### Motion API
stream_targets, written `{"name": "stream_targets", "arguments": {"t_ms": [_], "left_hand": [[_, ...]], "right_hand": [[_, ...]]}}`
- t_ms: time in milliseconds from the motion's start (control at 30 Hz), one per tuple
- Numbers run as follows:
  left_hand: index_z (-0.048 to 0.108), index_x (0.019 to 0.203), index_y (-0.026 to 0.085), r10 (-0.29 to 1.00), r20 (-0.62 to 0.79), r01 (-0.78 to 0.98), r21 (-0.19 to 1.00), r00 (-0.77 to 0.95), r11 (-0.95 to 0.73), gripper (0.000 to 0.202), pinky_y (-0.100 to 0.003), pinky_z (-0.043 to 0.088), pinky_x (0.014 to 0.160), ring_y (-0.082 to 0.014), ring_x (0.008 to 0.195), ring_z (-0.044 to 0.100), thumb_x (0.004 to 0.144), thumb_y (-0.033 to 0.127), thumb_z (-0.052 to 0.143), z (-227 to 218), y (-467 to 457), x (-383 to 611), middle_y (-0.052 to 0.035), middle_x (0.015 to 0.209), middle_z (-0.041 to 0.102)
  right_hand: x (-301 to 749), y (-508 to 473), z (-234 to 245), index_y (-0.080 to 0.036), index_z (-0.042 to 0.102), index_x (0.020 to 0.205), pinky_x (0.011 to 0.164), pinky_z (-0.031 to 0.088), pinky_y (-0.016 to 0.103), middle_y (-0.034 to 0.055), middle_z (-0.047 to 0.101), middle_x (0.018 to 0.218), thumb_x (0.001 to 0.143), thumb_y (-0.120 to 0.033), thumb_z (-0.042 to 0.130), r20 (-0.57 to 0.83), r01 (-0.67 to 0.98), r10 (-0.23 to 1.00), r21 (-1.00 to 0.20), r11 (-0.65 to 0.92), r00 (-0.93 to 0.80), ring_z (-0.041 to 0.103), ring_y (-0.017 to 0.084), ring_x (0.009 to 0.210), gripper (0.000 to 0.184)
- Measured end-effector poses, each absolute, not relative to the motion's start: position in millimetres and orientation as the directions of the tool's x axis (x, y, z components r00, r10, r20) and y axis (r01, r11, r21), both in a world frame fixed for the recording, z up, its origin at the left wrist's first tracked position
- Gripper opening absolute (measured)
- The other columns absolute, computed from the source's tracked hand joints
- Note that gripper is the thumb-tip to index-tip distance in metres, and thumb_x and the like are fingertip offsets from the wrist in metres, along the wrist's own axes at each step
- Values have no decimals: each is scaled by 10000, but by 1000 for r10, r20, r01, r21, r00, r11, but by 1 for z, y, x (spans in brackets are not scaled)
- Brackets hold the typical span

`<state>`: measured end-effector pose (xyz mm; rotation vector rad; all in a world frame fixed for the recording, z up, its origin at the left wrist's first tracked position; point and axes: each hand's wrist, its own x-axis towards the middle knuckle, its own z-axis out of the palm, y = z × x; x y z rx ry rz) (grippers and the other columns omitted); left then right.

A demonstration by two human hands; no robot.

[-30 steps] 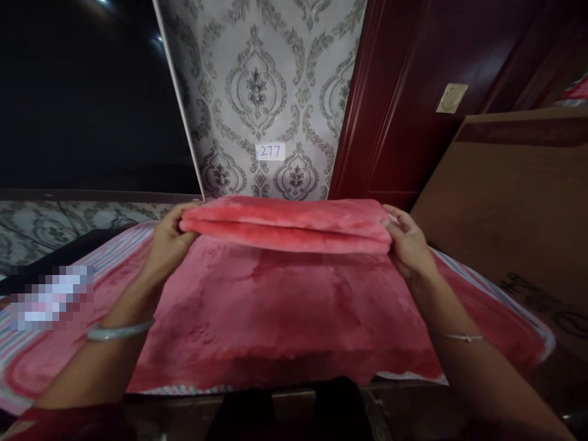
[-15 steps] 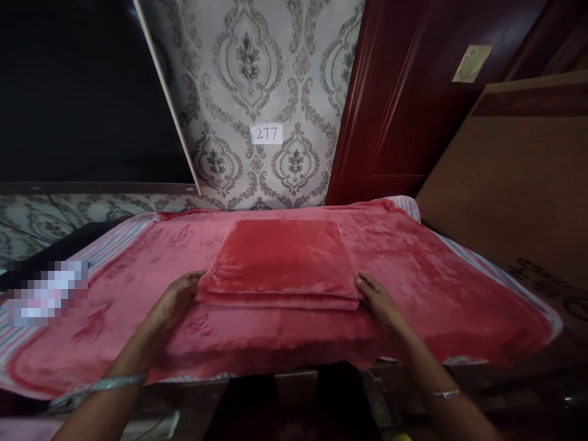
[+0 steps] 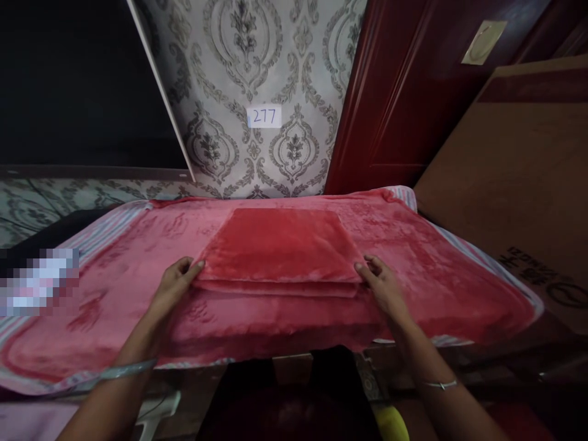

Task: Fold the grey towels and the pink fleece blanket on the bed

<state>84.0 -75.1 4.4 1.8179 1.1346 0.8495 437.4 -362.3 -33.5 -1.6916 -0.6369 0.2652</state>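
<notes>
Folded red plush blanket (image 3: 278, 245) lies in a flat, squared stack near the middle of a larger, pinker plush blanket (image 3: 441, 306), directly between the person's hands. The left hand (image 3: 174, 288) and right hand (image 3: 383, 285) are well apart at the stack's near corners. Both are open, with fingertips resting at its edges, and neither is clamped on the cloth. Along the near edge, the stack shows as two soft layers.

The blanket looks light but limp, and its deep pile will probably cling to the plush beneath it rather than slide. The surest hold would likely be at those two near corners, with fingers slipped under the fold and both hands lifting together so the layers do not slump apart.

Striped fabric (image 3: 487, 272) borders the spread blanket. Beyond it rises grey damask wallpaper (image 3: 215, 55) bearing a white label reading 277 (image 3: 264, 116), with a dark red door (image 3: 381, 104) and a brown cardboard panel (image 3: 519, 184) to the right.
</notes>
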Motion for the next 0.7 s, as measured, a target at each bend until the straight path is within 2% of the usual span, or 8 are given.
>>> {"name": "stream_targets", "arguments": {"t_ms": [133, 233, 300, 367, 433, 500, 600, 700], "left_hand": [[509, 616, 222, 909, 88, 448, 848, 407, -283, 505, -242, 317, 493, -128, 558, 394, 609, 707, 652, -5, -74, 78, 43, 549, 436], [523, 665, 226, 887, 38, 512, 804, 461, -301, 524, -263, 387, 508, -151, 558, 461, 641, 742, 610, -7, -65, 72, 30, 570, 487], [580, 777, 212, 895, 90, 562, 750, 437, -350, 546, -317, 494, 584, -203, 636, 578, 671, 748, 563, -1, -56, 72, -23, 685, 608], [635, 994, 174, 872, 266, 598, 643, 412, -479, 618, -414, 569, 798, -291, 909, 679, 737, 722, 509, 10, -50, 84, -125, 977, 709], [604, 1239, 146, 768, 438, 593, 489, 467, -639, 683, -491, 487, 1056, -341, 1263, 587, 826, 671, 461, 24, -50, 110, -187, 1321, 641], [504, 1427, 142, 633, 493, 534, 344, 597, -772, 717, -512, 335, 1203, -330, 1472, 392, 904, 625, 423, 38, -58, 148, -181, 1538, 486], [362, 1567, 157, 507, 393, 472, 189, 767, -861, 778, -544, 205, 1254, -330, 1557, 210, 947, 623, 428, 49, -78, 204, -167, 1662, 302], [337, 1595, 229, 498, 237, 495, 76, 834, -866, 775, -619, 124, 1247, -360, 1572, 128, 945, 628, 476, 36, -89, 233, -144, 1695, 214]], "right_hand": [[433, -370, -48, -214, 675, 1027, 659, 539, 358, 84, 717, 900, 653, -701, 703, 103, 229, 594, -963, -141, 798, 662, 247, 769, 615], [440, -379, -59, -195, 665, 1107, 586, 520, 334, 63, 699, 849, 713, -679, 644, 33, 214, 643, -955, -206, 765, 632, 207, 648, 625], [450, -380, -57, -183, 665, 1154, 688, 556, 370, 79, 714, 893, 764, -656, 590, 127, 335, 628, -915, -223, 767, 669, 231, 746, 618], [459, -371, -46, -177, 672, 1187, 865, 553, 444, 131, 728, 1053, 813, -640, 533, 302, 516, 599, -827, -223, 742, 682, 279, 963, 611], [463, -347, -27, -173, 648, 1278, 1015, 487, 510, 172, 683, 1256, 870, -614, 477, 453, 686, 610, -695, -215, 650, 624, 311, 1169, 625], [458, -314, -3, -159, 572, 1411, 1116, 401, 535, 187, 590, 1423, 921, -574, 445, 525, 817, 676, -539, -206, 517, 525, 318, 1327, 654], [437, -263, 24, -167, 422, 1554, 1186, 300, 546, 176, 393, 1604, 970, -531, 440, 482, 905, 774, -324, -277, 410, 333, 336, 1486, 689], [413, -235, 22, -282, 343, 1600, 1200, 221, 613, 100, 250, 1684, 994, -550, 445, 331, 913, 851, -160, -375, 408, 197, 364, 1540, 671]]}}
